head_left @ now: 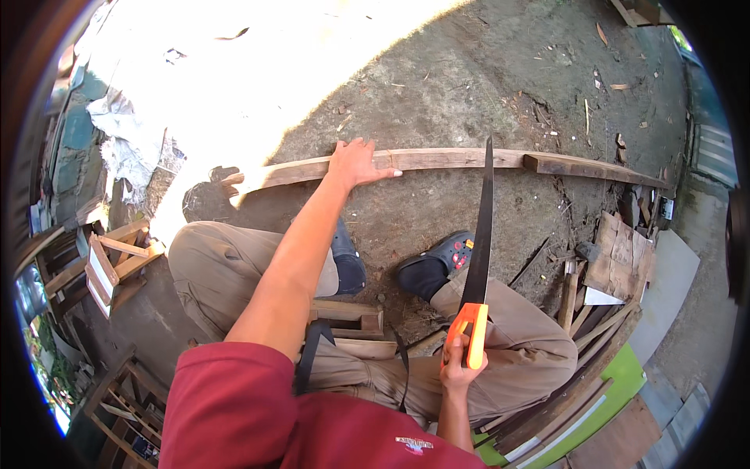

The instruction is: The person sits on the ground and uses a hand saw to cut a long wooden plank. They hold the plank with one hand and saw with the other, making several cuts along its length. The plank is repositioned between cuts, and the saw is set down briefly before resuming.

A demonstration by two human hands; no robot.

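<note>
A long wooden plank [445, 159] lies across the ground in front of me, its outline bent by the lens. My left hand [356, 162] grips it left of the middle, fingers over the far edge and thumb stretched to the right. In my right hand [461, 369], above my right thigh, is the orange handle of a handsaw [483, 227]. The dark blade points away from me, and its tip overlaps the plank in the view; whether they touch I cannot tell. A shorter, darker wood piece [582, 167] sits against the plank's right part.
Between my legs is a wooden piece [344, 311] with a dark strap beside it. Wooden frames [117, 262] stand at left, below a pale crumpled sheet [125, 148]. Scrap boards [621, 254] and a green panel [617, 383] crowd the right. Strong sunlight washes out the upper left ground.
</note>
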